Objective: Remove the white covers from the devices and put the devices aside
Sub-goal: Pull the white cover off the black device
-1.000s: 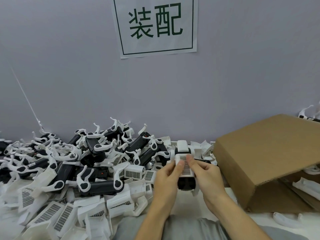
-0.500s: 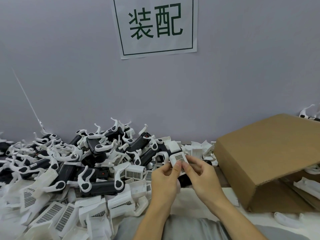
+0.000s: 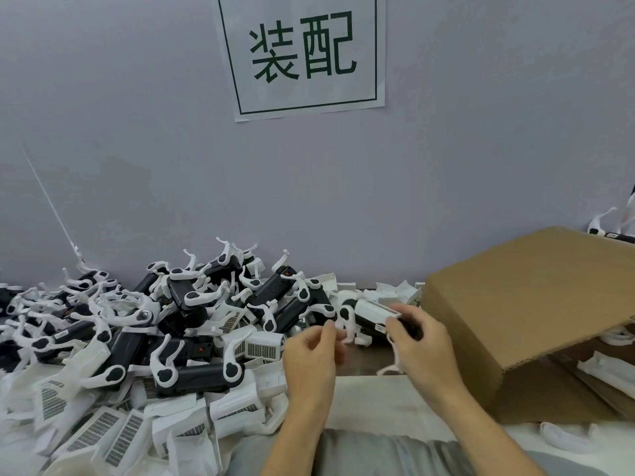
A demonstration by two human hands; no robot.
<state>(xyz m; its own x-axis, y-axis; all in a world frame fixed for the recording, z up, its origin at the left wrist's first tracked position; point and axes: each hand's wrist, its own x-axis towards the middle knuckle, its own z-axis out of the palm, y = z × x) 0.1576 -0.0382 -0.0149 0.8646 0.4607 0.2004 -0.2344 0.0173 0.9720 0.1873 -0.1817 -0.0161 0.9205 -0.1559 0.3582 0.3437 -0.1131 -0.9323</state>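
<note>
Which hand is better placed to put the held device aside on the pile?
Probably the left hand: it is beside the pile of devices and pinches one white arm of the device. The right hand grips the body, next to the cardboard box.

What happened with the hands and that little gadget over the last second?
The hands came apart. The right hand now holds the device alone and has carried it right, toward the box. The left hand let go and hangs beside it with fingers curled; anything in it is too blurred to tell. The pile and box stayed put.
</note>
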